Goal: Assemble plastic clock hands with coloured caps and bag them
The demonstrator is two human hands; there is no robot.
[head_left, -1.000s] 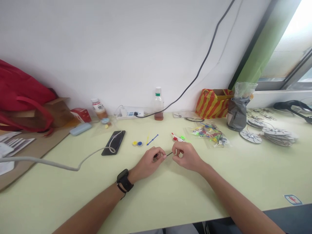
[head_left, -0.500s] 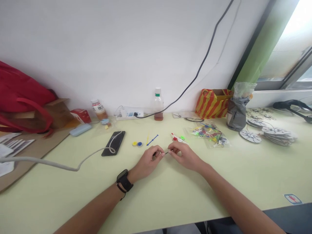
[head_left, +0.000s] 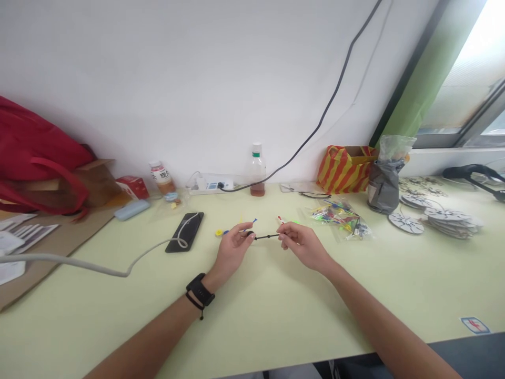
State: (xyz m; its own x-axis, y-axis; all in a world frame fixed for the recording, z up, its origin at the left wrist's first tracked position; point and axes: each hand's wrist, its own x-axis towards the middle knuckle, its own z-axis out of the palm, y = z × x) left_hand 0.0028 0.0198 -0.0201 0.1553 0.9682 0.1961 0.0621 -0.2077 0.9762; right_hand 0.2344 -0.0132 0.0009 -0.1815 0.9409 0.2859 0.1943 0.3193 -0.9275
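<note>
A thin black stick (head_left: 266,237) with a small black knob at its middle and one at its left end is held level above the pale green table (head_left: 276,316). My left hand (head_left: 231,250), with a black watch on its wrist, pinches the stick's left end. My right hand (head_left: 302,243) pinches the right end. Just beyond my hands lie small coloured plastic parts: a yellow cap (head_left: 218,232), a blue stick (head_left: 252,221) and red and green bits (head_left: 281,219).
A black phone (head_left: 184,231) with a grey cable (head_left: 98,266) lies to the left. A clear bag of coloured parts (head_left: 341,217) lies to the right. Bottles (head_left: 256,176), a power strip (head_left: 209,183), a striped bag (head_left: 345,167), a red bag (head_left: 35,158) and stacked white discs (head_left: 450,218) line the back.
Both hands lifted off the table and moved away from me. They drew apart, and the black stick now shows full length between them.
</note>
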